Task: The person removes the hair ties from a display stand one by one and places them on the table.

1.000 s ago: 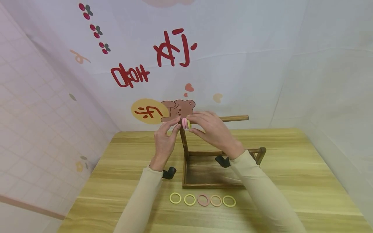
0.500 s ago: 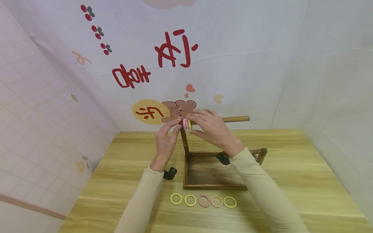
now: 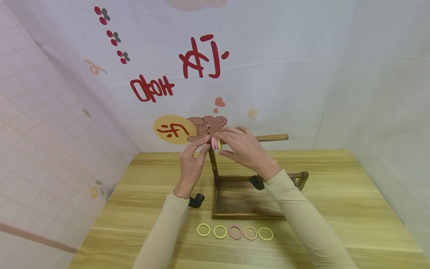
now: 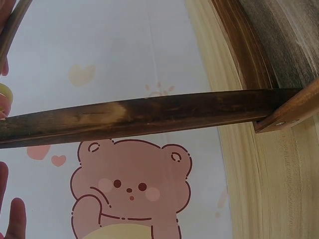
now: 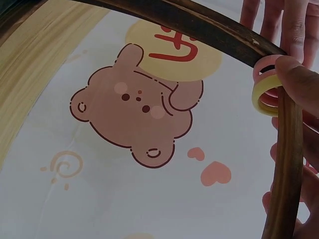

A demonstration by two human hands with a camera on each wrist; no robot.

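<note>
A dark wooden rack [image 3: 215,164] has an upright post with a rod [image 3: 273,138] running right from its top. Two pink rings [image 3: 214,144] and a yellow ring [image 3: 220,144] sit side by side on the rod, close against the post. My right hand [image 3: 245,151] holds these rings, thumb below and fingers above; in the right wrist view its thumb [image 5: 299,82] lies over the pink rings. Across from it, my left hand [image 3: 191,164] pinches the post's top end between thumb and fingertips. Its fingers [image 4: 17,216] show only at the edge of the left wrist view.
A row of yellow, pink and peach rings [image 3: 235,232] lies on the wooden table [image 3: 151,231] in front of the rack's tray [image 3: 242,198]. A shorter rack end [image 3: 302,179] rises at the right. Behind stands a white printed wall covering [image 3: 285,93].
Both hands keep their hold at the post's top. The whole head view has shifted slightly; the rings stay against the post.
</note>
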